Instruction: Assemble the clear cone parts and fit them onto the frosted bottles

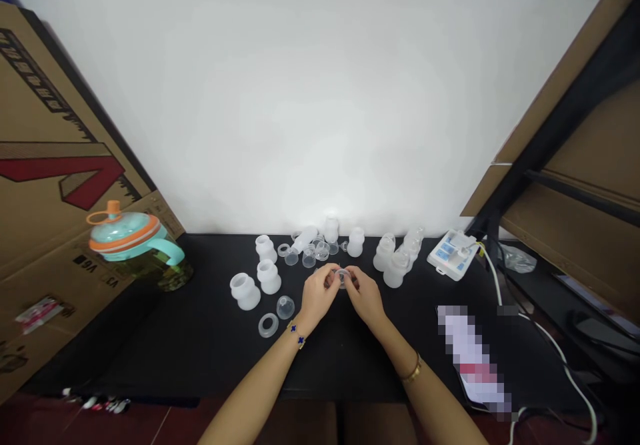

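Note:
My left hand (318,293) and my right hand (366,297) meet over the middle of the table, both closed on a clear ring-shaped bottle part (343,275). Fingertips hide much of that part, so I cannot tell whether a second piece sits in it. Beside my left wrist lie a clear dome cap (285,307) and a loose translucent ring (269,325). Open-necked frosted baby bottles, such as the nearest one (245,291), stand to the left. Several bottles with clear tops, including one (397,270), are grouped to the right of my right hand.
Loose clear caps (309,254) and rings lie near the wall. A large teal jug (135,245) stands at left by a cardboard box (45,185). At right are a white power strip (453,255), its cable (495,278) and a blurred-out phone-like object (475,365).

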The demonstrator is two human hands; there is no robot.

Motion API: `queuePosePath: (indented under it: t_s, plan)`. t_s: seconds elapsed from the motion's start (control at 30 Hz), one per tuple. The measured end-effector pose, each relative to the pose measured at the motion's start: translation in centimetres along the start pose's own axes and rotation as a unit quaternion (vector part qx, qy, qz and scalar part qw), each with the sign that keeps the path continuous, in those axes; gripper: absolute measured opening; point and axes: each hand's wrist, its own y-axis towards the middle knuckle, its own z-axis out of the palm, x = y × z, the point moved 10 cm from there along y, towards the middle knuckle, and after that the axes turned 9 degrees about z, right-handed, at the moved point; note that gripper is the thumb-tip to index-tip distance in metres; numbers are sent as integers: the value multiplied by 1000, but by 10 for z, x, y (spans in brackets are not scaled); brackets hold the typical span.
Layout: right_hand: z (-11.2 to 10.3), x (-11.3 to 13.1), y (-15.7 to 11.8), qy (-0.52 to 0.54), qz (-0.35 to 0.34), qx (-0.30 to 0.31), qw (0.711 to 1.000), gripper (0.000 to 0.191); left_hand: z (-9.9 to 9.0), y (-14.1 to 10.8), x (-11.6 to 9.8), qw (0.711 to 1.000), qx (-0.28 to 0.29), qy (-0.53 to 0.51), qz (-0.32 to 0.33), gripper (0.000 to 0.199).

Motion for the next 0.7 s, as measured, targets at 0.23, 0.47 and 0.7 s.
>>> queuePosePath:
  t_s: [0.23, 0.47, 0.7]
  plan:
    - [3, 2, 0, -59, -25, -7, 998, 28, 6, -1, -5, 996, 30, 75, 43, 22]
    - [9, -5, 4, -71, -10, 26, 997, 28, 9, -3, -7, 994, 38, 89, 60, 22]
    - [8, -5, 6, -67, -16, 21, 997, 28, 8, -4, -8, 995, 24, 74, 61, 21]
